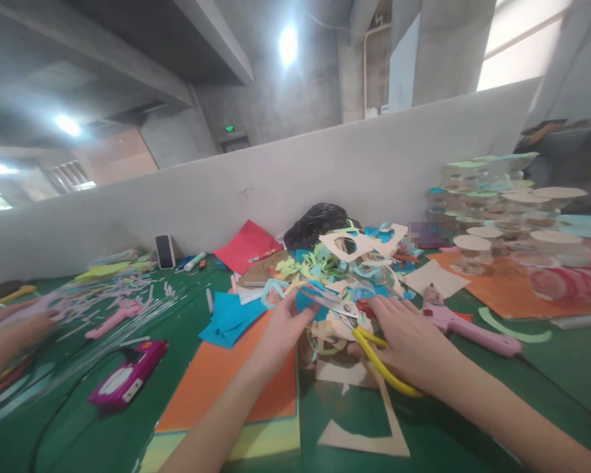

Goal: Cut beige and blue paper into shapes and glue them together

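Note:
My left hand pinches a small blue paper piece between thumb and fingers, above the scrap pile. My right hand is closed around scissors with yellow handles. Their metal blades point left and lie against the blue piece; I cannot tell whether they cut into it. Near my right fingertips is a small red thing, partly hidden. Below the hands lie cut-out beige paper scraps. Under my left forearm is a stack of coloured sheets, orange on top, with folded blue paper beside it.
Paper scraps heap up before a black plastic bag. Glue guns, one pink at right and another at left, lie near a magenta power strip. Stacked cups and paper discs stand right. Another person's hand is left.

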Available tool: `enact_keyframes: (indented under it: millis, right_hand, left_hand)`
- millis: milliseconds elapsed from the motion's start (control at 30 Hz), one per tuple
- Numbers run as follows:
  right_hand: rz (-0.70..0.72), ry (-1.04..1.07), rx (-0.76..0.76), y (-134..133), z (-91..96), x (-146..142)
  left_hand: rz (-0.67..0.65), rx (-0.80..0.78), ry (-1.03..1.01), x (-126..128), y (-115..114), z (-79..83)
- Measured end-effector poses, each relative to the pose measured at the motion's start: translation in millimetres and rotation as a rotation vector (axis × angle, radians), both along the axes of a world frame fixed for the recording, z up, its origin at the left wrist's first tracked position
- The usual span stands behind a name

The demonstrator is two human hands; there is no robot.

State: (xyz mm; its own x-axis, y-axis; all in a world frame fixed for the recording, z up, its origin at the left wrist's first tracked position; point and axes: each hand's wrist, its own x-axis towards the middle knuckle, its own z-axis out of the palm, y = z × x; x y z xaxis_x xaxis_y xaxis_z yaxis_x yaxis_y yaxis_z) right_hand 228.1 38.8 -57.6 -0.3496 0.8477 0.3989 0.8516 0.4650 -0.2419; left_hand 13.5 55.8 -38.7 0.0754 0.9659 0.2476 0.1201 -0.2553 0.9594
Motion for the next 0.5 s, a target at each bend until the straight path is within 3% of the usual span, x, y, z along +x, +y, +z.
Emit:
enact_keyframes:
  millis: [133, 267, 500]
  right_hand:
    - [-0.007, -0.172, 0.298, 4.8, 3.4, 6.2]
    - [-0.042, -0.258, 0.441, 4.5, 8.8, 10.8]
    - [-0.038, -0.223, 0.687, 1.8, 13.8, 14.9]
  left_hand:
    - [-0.009, 0.007, -0.016, -2.7, 1.9, 0.8]
    - [-0.047, 0.031, 0.007, -3.9, -1.9, 4.9]
    - [0.039, 0.206, 0.079, -8.9, -2.3, 1.8]
